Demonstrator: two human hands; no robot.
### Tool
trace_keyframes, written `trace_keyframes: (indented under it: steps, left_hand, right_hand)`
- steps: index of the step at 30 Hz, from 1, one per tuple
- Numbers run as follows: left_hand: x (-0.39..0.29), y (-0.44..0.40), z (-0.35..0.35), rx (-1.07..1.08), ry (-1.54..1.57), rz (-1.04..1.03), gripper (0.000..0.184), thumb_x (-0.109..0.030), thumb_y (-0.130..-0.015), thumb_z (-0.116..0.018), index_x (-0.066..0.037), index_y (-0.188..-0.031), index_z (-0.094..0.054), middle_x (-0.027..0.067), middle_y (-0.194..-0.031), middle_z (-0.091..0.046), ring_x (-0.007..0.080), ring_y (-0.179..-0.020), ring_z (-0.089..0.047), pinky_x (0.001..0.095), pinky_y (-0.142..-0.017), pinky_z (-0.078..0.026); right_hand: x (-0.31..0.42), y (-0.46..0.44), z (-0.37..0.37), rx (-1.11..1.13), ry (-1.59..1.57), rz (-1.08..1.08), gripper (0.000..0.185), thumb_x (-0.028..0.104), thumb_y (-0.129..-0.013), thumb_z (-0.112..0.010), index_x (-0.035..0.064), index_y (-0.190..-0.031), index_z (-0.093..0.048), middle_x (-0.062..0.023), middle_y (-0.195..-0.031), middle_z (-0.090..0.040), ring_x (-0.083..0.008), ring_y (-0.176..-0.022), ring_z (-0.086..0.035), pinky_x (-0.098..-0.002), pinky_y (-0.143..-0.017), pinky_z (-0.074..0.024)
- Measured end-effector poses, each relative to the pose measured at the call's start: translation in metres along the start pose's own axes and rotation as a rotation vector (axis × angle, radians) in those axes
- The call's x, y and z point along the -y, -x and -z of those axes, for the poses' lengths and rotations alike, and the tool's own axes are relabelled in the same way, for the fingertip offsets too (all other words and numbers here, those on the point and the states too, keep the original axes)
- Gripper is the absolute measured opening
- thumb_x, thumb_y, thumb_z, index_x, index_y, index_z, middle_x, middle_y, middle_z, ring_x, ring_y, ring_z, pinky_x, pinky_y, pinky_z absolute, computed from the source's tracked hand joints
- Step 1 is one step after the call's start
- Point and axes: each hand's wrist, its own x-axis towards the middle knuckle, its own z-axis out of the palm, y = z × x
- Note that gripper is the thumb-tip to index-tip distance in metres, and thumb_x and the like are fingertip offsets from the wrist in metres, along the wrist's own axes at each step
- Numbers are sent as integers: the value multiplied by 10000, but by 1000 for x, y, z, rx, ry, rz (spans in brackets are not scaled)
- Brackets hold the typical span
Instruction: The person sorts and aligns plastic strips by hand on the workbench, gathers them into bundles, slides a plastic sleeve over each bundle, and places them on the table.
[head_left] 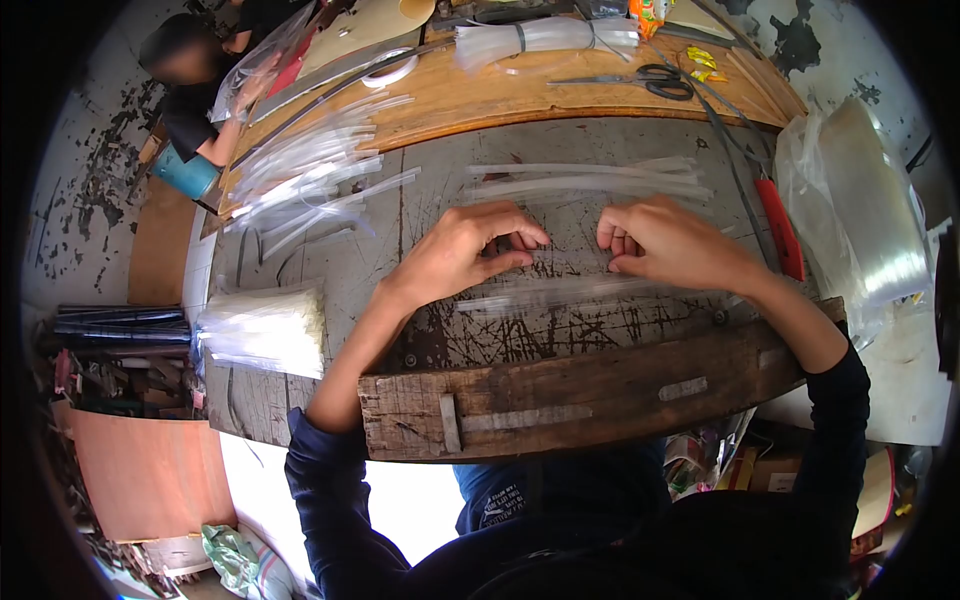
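Observation:
My left hand (470, 250) hovers over the scratched grey tabletop (430, 150), fingers curled with a gap between thumb and fingertips; nothing shows in it. To its right, my right hand (665, 243) has its fingers bent in towards the thumb; whether it holds anything is hidden. Clear plastic strips (590, 188) lie beyond both hands, partly behind the right one. More clear strips (560, 293) lie below the hands, near the dark wooden beam (540, 405) along the table's front edge.
Loose clear strips (310, 170) and a bundle (265, 330) lie at left. Scissors (665, 82), a tape roll (390, 68) and a tied bundle (545, 38) are at the back. A red-handled tool (780, 230) lies right. Another person (190, 90) sits back left.

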Motion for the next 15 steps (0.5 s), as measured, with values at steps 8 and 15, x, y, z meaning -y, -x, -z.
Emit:
trace_keyframes:
  steps: [8, 15]
  left_hand:
    - [-4, 1, 1, 29, -10, -30, 259, -41, -717, -690, -50, -969, -634, 82, -863, -625, 212, -774, -641, 327, -671, -533]
    - [2, 2, 9, -257, -222, 57, 163, -87, -740, -686, -48, -896, -667, 77, -835, -644, 213, -746, -631, 316, -670, -505]
  right_hand:
    - [-12, 0, -13, -110, 147, 168, 125, 26, -747, -586, 7, -834, -498, -101, -720, -563, -243, -686, -552, -349, -629, -432]
    - [-15, -4, 19, -105, 6, 16, 152, 109, -813, -585, 14, -828, -466, -129, -800, -576, -240, -738, -571, -362, -640, -427]
